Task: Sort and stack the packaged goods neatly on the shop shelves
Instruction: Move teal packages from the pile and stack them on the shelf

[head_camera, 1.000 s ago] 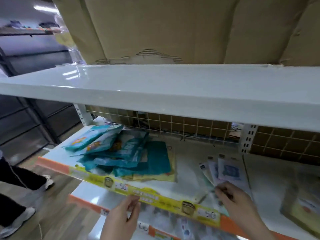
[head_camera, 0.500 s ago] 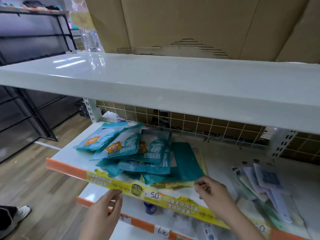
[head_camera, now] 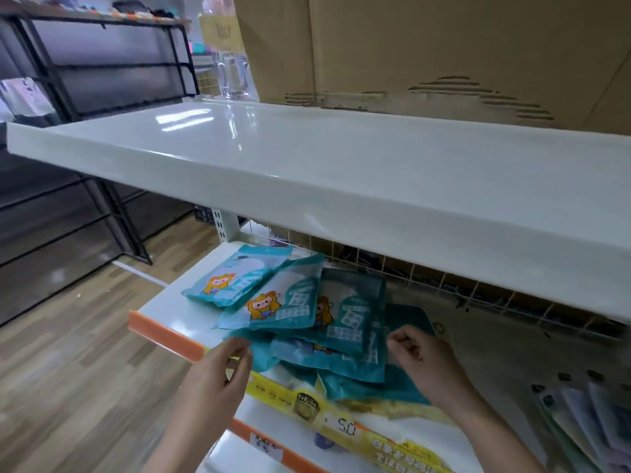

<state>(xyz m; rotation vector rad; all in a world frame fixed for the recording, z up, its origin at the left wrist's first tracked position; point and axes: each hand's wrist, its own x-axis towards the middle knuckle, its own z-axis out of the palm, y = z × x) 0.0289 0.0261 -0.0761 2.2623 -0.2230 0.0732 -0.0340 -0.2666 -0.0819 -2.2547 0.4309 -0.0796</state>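
a loose heap of teal packets (head_camera: 307, 312) lies fanned and overlapping on the middle shelf (head_camera: 160, 308), toward its left end, under a bare white upper shelf (head_camera: 307, 172) with cardboard boxes (head_camera: 426, 46) standing on it. the left hand (head_camera: 218, 367) hovers at the front left edge of the heap, fingers half curled and thumb apart, just touching or nearly touching the lowest packet's corner; it grips nothing that can be made out. the right hand (head_camera: 420, 353) sits at the heap's right side, fingers curled loosely inward against the packets, and whether it pinches an edge cannot be told. a second group of paler packets (head_camera: 587, 418) lies well apart at the right end of the shelf, and a yellow price strip (head_camera: 341, 425) runs along the front lip. the step in hand looks like gathering the scattered teal packets from both sides. the next move probably calls for squeezing the two hands together to square the edges, all faces turned one way, then setting the pile back from the lip so the slippery film does not slide off.
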